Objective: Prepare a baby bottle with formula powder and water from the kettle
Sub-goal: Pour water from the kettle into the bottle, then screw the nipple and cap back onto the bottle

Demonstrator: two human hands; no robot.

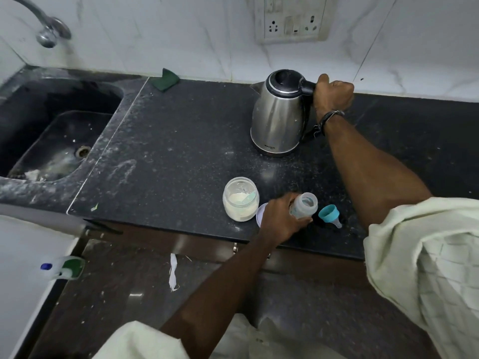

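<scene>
A steel kettle (278, 117) with a black lid stands at the back of the dark counter. My right hand (333, 95) is closed around its black handle. My left hand (281, 218) grips a clear, open baby bottle (305, 204) near the counter's front edge, tilted with its mouth up and to the right. Left of it stands an open glass jar of formula powder (241, 202) with a pale green scoop inside. The jar's white lid (260, 213) lies partly hidden behind my left hand. The teal bottle collar with its nipple (330, 215) lies on its side to the right.
A dark sink (55, 133) with a tap (48, 35) above lies at the left. A green cloth (164, 79) rests at the back wall. A socket panel (293, 18) is on the wall. A plastic bottle (64, 268) lies on a white surface at lower left.
</scene>
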